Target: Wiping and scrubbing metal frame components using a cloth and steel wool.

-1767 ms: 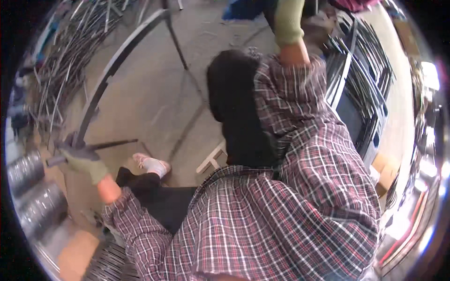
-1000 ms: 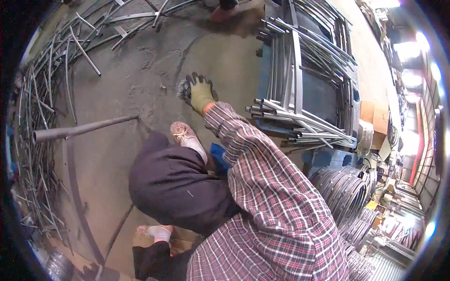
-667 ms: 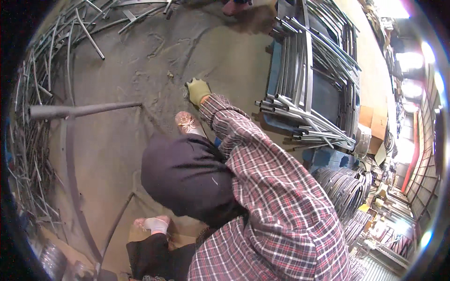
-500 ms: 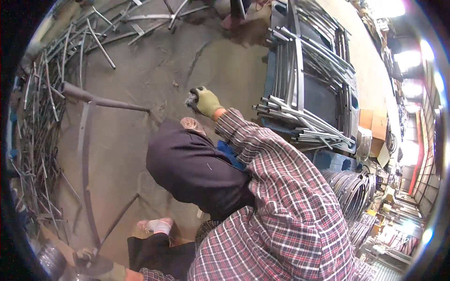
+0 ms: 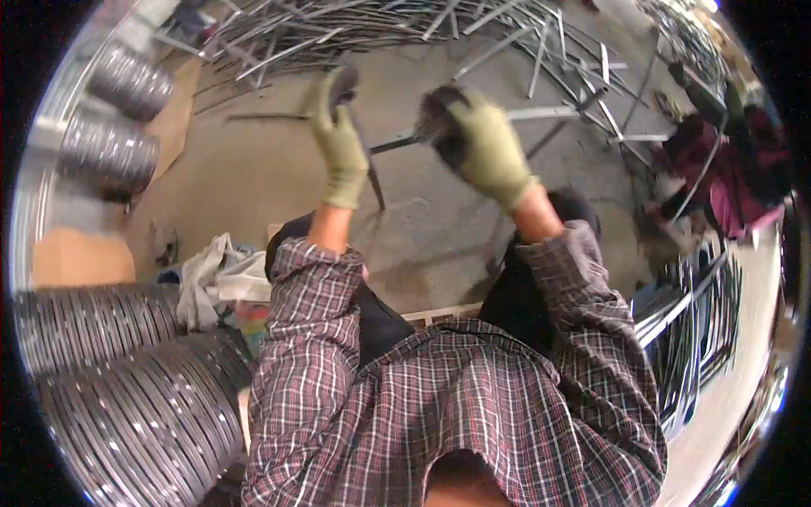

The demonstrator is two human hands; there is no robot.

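My left hand (image 5: 340,148), in a light green glove with dark fingers, is closed around a leg of a dark metal frame (image 5: 372,173). The frame is made of bars and tube; one pale bar (image 5: 541,112) runs off to the right behind my right hand. My right hand (image 5: 486,144), gloved alike, is closed on a dark, fuzzy clump of steel wool (image 5: 439,110), close to the frame's middle. Motion blurs both hands, and the right hand covers part of the frame.
A heap of loose metal strips and tubes (image 5: 338,38) spreads across the floor ahead. Coiled metal rings (image 5: 144,414) stand at my left, with wrapped coils (image 5: 110,152) farther off. Stacked tubes (image 5: 693,329) lie at right, near a person in maroon clothing (image 5: 726,173).
My view has swung from the right side to straight ahead. My right hand has brought the steel wool back in front of me, beside the frame. My left hand still holds the frame.
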